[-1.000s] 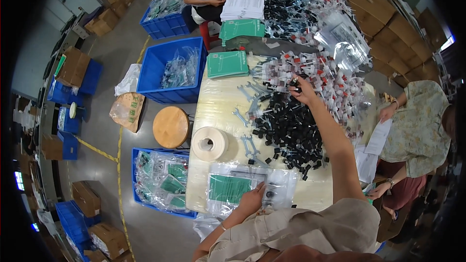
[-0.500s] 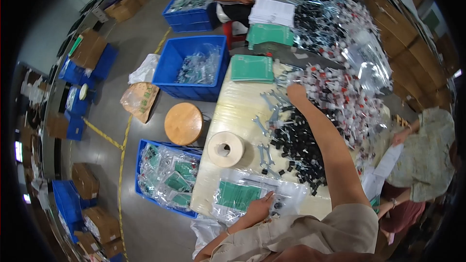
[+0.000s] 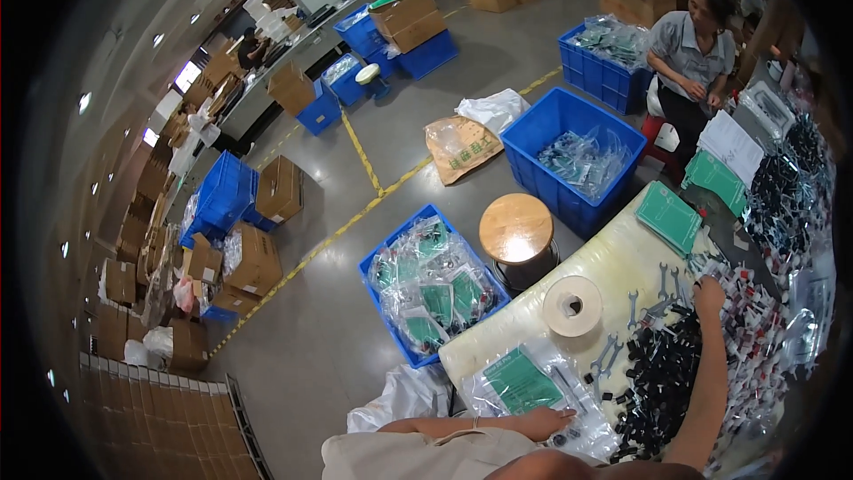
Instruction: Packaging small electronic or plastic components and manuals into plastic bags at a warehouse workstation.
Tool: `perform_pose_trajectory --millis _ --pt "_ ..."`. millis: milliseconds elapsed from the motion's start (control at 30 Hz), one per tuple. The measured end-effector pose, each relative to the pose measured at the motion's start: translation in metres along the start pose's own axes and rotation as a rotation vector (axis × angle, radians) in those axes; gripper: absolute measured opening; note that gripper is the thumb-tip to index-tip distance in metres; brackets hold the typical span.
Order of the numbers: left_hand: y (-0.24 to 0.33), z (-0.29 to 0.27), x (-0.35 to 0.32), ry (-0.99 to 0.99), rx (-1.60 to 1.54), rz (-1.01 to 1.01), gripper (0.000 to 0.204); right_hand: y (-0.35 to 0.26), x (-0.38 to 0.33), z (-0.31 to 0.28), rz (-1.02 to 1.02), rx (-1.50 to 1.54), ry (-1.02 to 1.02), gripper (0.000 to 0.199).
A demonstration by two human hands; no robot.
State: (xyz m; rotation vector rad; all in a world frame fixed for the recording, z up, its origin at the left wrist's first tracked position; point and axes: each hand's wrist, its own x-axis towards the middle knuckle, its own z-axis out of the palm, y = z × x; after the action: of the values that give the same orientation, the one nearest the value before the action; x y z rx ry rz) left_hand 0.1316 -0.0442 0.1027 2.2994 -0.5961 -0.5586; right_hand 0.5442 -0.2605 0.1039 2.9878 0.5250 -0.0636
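My left hand (image 3: 544, 422) lies flat, fingers stretched out, on a clear plastic bag (image 3: 576, 373). A green booklet (image 3: 524, 380) shows inside the bag, and small dark parts show beside my fingers. Farther right, my right hand (image 3: 709, 295) reaches to the edge of a heap of small red-and-white bagged parts (image 3: 751, 329). Its fingers are curled in, and whatever they hold is hidden. Just left of that hand lie several open-end wrenches (image 3: 633, 307). Small black parts (image 3: 662, 382) are heaped between my two arms.
A label roll (image 3: 571, 306) stands on the plastic-covered table (image 3: 498, 333). Green booklets (image 3: 668, 218) are stacked at the far edge. Beside the table are a round stool (image 3: 516, 228), a blue crate of filled bags (image 3: 431, 284) and a deep blue bin (image 3: 573, 160). A seated person (image 3: 693, 49) works beyond.
The view has swung left, so the table now appears at the lower right. My left hand still rests on the bag. My right hand remains at the heap near the wrenches, its fingers drawn in.
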Motion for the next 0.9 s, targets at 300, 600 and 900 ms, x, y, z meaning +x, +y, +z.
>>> perform_pose_trajectory --millis 300,600,900 --pt "0.036 -0.026 -0.01 0.021 0.09 -0.022 0.047 -0.028 -0.148 -0.074 0.436 1.696 -0.098 0.01" --pt "0.044 -0.003 -0.017 0.11 0.136 -0.033 0.047 -0.042 -0.295 -0.009 0.698 2.342 -0.324 0.011" --pt "0.085 -0.038 -0.024 0.225 0.256 0.04 0.053 -0.145 -0.385 0.006 0.479 2.485 -1.332 0.022"
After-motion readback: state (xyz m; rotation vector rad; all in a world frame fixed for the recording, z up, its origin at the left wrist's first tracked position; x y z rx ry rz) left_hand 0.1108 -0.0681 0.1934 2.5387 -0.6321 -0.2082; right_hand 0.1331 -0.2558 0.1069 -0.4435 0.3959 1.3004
